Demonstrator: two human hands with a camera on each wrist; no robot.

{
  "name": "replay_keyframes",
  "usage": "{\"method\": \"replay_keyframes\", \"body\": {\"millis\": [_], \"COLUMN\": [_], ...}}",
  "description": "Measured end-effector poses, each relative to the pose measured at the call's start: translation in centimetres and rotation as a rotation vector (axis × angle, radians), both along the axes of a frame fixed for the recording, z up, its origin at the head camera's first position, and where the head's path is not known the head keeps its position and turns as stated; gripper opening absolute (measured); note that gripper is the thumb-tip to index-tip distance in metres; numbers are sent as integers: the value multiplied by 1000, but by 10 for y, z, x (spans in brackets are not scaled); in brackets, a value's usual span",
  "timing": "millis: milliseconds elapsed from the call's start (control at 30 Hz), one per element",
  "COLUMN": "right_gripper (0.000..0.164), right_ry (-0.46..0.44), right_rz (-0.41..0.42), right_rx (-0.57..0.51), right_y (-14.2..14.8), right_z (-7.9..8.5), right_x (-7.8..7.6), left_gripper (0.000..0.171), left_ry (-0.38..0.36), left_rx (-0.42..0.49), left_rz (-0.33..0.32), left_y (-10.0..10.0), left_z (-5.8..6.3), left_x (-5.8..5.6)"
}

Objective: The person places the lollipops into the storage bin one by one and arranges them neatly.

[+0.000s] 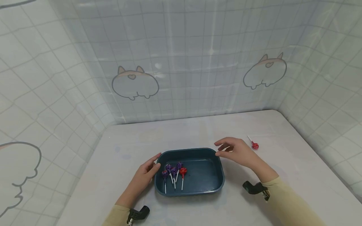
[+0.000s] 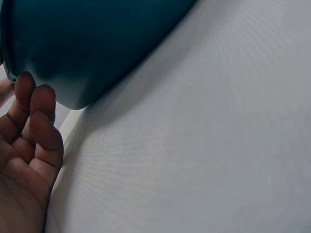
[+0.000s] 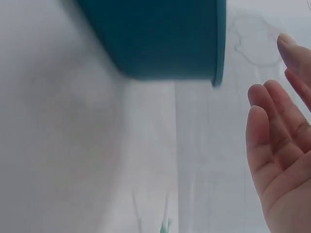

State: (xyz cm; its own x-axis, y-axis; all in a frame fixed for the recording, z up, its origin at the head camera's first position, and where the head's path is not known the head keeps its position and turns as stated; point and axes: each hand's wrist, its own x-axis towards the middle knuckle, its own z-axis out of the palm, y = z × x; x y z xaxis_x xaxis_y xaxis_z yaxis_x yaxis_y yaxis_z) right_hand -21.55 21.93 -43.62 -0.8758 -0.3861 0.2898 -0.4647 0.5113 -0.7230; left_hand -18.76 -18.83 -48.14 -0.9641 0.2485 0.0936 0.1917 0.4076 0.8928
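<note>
With the left hand (image 1: 145, 172), loosely relaxed and touching the left rim of the dark blue tray (image 1: 203, 177), steady lightly, without squeezing or tilting. With the right hand (image 1: 237, 151), thumb and fingers slightly parted, holding nothing and just beside the tray's far right corner, approach the rim softly. If shifting the tray, move both sides evenly, to avoid rolling the purple lollipops (image 1: 173, 170) and red lollipop (image 1: 183, 171) lying inside at left. Mind also the other red lollipop (image 1: 255, 146), on the table (image 1: 135, 138) to the right.
</note>
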Motion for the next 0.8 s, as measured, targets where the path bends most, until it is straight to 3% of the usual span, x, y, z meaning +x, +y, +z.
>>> {"method": "replay_keyframes", "body": {"millis": [433,800], "right_gripper": [38,39], "right_ry": [-92,-142], "right_rz": [-178,-186], "right_rx": [31,33], "right_y": [46,91], "right_z": [-5,-14], "right_x": [-7,-20], "left_gripper": [48,47], "left_ry": [-32,-20], "left_rx": [-4,-19], "left_rz": [1,11], "left_y": [1,0], "left_z": [-2,0], "left_x": [-1,-2]}}
